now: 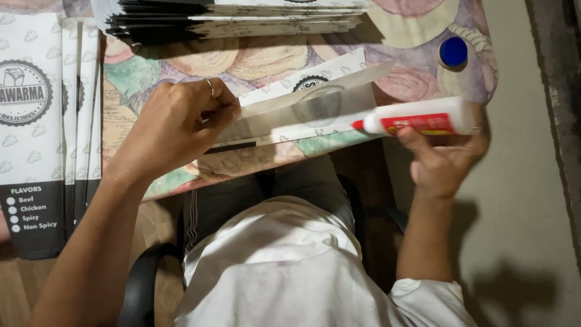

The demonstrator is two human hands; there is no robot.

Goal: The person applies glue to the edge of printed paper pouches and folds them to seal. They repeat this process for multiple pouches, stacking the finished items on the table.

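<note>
My left hand (175,124) presses down on the left end of a folded white paper sheet (302,112) with a round dark emblem, lying near the table's front edge. A ring sits on one finger. My right hand (445,157) grips a white glue bottle (423,118) with a red label and a red nozzle. The bottle lies almost level, nozzle pointing left and touching the sheet's right end. The sheet's upper flap is folded open.
A small table with a patterned cloth (266,63) carries a stack of printed sheets (236,18) at the far edge and a blue bottle cap (453,51) at the right. More printed paper bags (36,133) lie overlapped at the left. My lap sits below the table.
</note>
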